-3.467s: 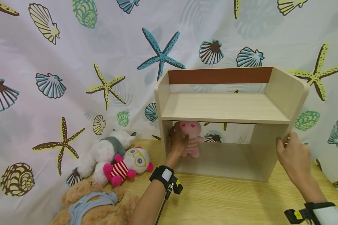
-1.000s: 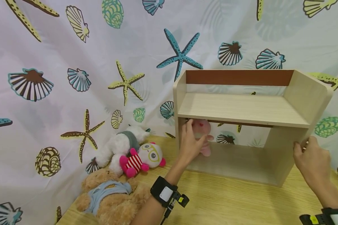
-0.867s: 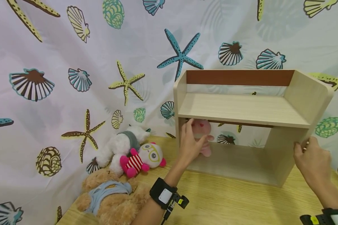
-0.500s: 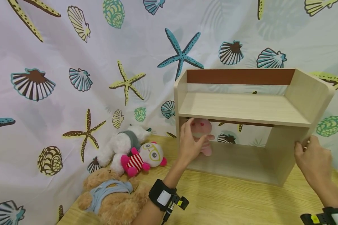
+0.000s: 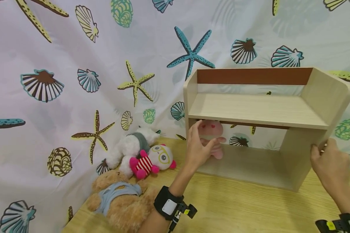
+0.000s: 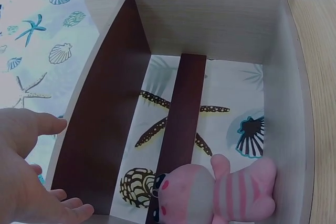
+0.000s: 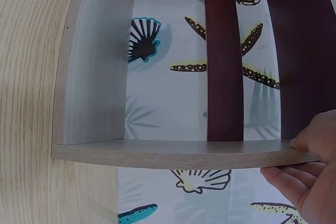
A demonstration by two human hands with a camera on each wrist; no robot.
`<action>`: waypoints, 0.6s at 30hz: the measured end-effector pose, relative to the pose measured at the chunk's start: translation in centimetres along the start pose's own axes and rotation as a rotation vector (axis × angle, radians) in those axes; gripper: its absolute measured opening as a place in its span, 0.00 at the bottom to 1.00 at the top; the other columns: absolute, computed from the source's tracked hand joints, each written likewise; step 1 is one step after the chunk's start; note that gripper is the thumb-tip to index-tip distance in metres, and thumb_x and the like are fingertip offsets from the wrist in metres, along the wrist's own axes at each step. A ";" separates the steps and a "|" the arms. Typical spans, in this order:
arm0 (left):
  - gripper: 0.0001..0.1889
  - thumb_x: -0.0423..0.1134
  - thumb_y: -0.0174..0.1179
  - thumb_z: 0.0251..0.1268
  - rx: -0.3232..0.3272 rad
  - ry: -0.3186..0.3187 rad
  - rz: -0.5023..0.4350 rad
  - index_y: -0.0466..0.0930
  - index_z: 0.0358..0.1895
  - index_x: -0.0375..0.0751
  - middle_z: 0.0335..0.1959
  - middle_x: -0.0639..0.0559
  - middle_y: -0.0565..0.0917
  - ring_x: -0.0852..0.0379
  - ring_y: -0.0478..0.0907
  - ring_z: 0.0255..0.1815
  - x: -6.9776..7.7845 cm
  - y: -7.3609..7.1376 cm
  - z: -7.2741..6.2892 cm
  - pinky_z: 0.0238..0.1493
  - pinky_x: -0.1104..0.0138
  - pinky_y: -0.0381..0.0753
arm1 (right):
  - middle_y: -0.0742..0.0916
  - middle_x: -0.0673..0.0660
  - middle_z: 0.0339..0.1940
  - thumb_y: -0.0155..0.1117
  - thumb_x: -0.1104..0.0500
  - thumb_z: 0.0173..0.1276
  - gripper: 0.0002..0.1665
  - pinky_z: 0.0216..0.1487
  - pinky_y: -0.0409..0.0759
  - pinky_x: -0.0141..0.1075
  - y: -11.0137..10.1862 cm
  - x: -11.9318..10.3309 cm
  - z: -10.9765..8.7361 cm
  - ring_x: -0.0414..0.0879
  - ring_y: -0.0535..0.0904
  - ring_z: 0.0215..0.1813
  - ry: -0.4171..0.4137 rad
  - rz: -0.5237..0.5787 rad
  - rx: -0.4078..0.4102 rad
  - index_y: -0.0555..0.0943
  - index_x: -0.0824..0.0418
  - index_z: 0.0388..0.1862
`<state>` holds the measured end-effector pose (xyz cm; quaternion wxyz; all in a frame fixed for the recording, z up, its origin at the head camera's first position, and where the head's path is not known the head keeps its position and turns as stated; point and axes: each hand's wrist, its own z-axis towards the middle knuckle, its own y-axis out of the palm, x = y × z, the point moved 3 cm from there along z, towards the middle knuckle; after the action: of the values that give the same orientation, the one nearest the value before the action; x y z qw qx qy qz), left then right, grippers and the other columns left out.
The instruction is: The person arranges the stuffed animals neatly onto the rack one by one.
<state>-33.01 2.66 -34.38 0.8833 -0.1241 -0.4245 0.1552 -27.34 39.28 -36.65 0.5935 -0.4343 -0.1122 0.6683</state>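
A pink plush toy (image 5: pixel 212 128) with a striped body stands in the lower compartment of a pale wooden shelf (image 5: pixel 259 105), by its left side. My left hand (image 5: pixel 196 147) is in front of that toy, partly covering it, with fingers reaching up and thumb spread to the right. In the left wrist view the left hand (image 6: pixel 23 169) has spread fingers, and a gap shows between it and the toy (image 6: pixel 231 192). My right hand (image 5: pixel 332 165) grips the front edge of the shelf's right panel. The right wrist view shows the right hand (image 7: pixel 317 163) with its thumb inside the panel, fingers outside.
Left of the shelf, a panda toy (image 5: pixel 147 163) in red stripes, a white plush (image 5: pixel 131 144) and a brown teddy bear (image 5: pixel 122 200) lie on the wooden table (image 5: pixel 236 207). A shell-patterned cloth (image 5: pixel 151 42) hangs behind.
The left hand was around the pink plush toy's side 3.5 seconds ago; now its fingers are spread in front of it. The right hand keeps its grip. The head view has shifted left.
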 end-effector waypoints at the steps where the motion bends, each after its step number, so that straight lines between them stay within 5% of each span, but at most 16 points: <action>1: 0.40 0.38 0.70 0.62 0.000 0.000 -0.006 0.59 0.74 0.40 0.72 0.44 0.62 0.49 0.64 0.68 0.1 -0.1 0.0 0.66 0.52 0.67 | 0.78 0.86 0.35 0.51 0.63 0.75 0.19 0.12 0.72 0.50 0.0 0.0 0.0 0.77 0.79 0.27 0.001 0.001 -0.001 0.67 0.84 0.46; 7: 0.40 0.35 0.68 0.63 -0.009 -0.010 -0.058 0.57 0.75 0.39 0.73 0.43 0.62 0.49 0.68 0.63 0.4 -0.9 -0.4 0.60 0.58 0.73 | 0.78 0.85 0.32 0.51 0.64 0.75 0.18 0.13 0.72 0.51 0.1 -0.2 0.1 0.76 0.78 0.26 0.005 0.003 -0.009 0.67 0.83 0.44; 18: 0.38 0.39 0.66 0.63 -0.003 -0.011 -0.044 0.58 0.75 0.43 0.71 0.44 0.64 0.51 0.63 0.69 0.9 -2.4 -1.0 0.67 0.53 0.66 | 0.77 0.83 0.29 0.51 0.63 0.75 0.15 0.11 0.69 0.50 -0.1 0.0 -0.1 0.75 0.76 0.21 -0.014 0.007 0.021 0.66 0.77 0.34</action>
<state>-31.34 0.71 -33.53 0.8840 -0.1151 -0.4323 0.1360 -27.25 39.24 -36.64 0.5946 -0.4238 -0.1079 0.6747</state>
